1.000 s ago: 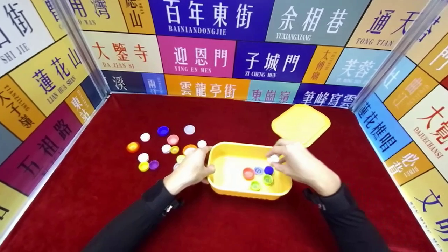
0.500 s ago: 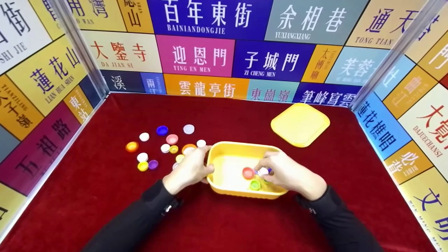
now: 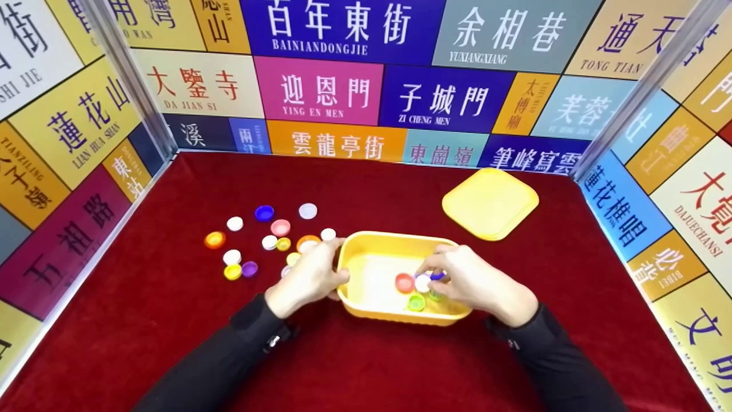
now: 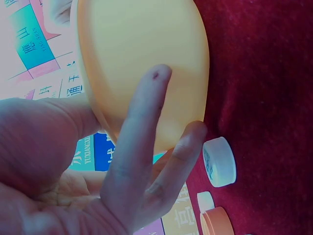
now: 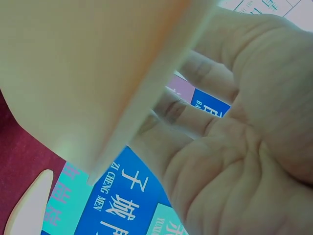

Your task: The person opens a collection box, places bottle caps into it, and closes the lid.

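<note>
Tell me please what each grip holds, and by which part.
The left grip holds the yellow container by its left-end rim and wall. The right grip is at a white cap; whether it pinches it cannot be told.

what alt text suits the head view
A person's left hand holds a yellow container; their right hand reaches inside, at a white cap among colored caps. More caps lie left on the red table, a yellow lid back right.

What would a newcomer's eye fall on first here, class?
Probably the yellow rectangular plastic-looking box near the centre of the dark-red fabric-like table, gripped by a left hand while a right hand reaches inside. Small round multicoloured caps scatter to its left. Lettered multicoloured panels rise behind.
</note>
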Tool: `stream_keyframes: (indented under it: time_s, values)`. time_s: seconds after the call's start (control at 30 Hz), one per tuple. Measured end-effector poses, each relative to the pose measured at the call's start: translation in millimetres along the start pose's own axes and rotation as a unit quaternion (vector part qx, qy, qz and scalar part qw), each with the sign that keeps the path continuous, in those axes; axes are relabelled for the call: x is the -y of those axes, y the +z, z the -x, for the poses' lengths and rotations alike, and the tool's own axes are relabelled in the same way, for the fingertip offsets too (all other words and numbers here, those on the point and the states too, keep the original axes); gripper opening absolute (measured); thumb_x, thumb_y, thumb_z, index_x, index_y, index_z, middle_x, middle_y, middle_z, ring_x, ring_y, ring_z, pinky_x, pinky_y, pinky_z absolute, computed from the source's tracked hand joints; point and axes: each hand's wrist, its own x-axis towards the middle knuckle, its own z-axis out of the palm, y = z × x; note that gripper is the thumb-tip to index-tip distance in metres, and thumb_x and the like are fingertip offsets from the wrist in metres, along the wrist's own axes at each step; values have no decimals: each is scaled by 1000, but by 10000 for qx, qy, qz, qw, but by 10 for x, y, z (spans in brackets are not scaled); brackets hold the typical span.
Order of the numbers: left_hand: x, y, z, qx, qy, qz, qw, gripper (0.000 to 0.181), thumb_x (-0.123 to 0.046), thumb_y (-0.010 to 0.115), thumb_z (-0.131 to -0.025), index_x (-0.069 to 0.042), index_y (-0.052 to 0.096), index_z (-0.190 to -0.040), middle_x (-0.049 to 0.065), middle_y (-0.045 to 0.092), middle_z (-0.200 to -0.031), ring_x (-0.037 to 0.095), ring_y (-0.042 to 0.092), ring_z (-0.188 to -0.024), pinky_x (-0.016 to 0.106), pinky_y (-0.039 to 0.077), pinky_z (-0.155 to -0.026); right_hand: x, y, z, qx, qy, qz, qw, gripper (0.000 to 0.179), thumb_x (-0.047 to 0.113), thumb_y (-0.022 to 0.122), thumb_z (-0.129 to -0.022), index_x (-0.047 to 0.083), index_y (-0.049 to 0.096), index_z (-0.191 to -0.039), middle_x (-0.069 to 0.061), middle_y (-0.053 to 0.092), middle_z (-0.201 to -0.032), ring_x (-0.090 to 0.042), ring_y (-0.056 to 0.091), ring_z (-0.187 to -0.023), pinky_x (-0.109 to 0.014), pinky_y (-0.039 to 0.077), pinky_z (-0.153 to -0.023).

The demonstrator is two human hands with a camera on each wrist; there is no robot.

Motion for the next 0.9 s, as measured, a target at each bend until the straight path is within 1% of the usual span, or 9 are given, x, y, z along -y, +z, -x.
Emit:
stream_keyframes:
  time_s: [0.27, 0.47, 0.57, 0.7, 0.77, 0.9]
  values:
    - [-11, -6, 9, -139, 55, -371, 9992, 69, -7, 81, -100, -15, 63, -166, 21, 75, -134, 17, 80, -60, 33, 68, -56, -2, -16, 6, -149, -107, 47, 9998, 21, -1, 90, -96, 2, 88, -117, -16, 81, -108, -33, 77, -101, -40, 71, -84]
    - [-5, -10, 12, -91, 89, -226, 9997, 70, -5, 80, -100, -12, 62, -167, 21, 76, -134, 18, 82, -63, 33, 68, -56, -5, -43, 8, -258, -135, 100, 9995, 24, -2, 89, -97, -1, 86, -120, -18, 84, -112, -33, 79, -101, -45, 73, -87]
    - [0, -8, 12, -74, 68, -233, 9997, 70, -6, 80, -100, -13, 61, -168, 20, 76, -134, 18, 82, -63, 32, 68, -56, -9, -61, 15, -384, -105, 177, 9991, 23, 0, 88, -99, -1, 85, -122, -17, 84, -113, -33, 80, -100, -47, 72, -88]
    - [4, -4, 8, -63, 36, -293, 9995, 71, -8, 81, -101, -14, 60, -169, 20, 75, -134, 17, 81, -62, 32, 68, -56, -22, -95, 30, -611, 81, 219, 9979, 24, 4, 88, -101, 0, 85, -124, -16, 83, -110, -33, 80, -100, -47, 71, -87]
    - [4, -1, 5, -55, 57, -232, 9997, 71, -6, 81, -101, -12, 60, -168, 22, 74, -135, 18, 82, -63, 34, 68, -56, -33, -118, 39, -724, 214, 200, 9969, 26, 5, 88, -101, 0, 85, -126, -15, 82, -110, -33, 80, -100, -48, 71, -88]
    - [-1, -3, -4, -10, 80, -91, 9999, 72, -4, 81, -101, -9, 58, -170, 24, 74, -139, 20, 82, -65, 38, 70, -59, -60, -171, 58, -838, 544, 55, 9950, 30, 8, 87, -103, 0, 83, -132, -15, 82, -116, -35, 80, -106, -53, 70, -94]
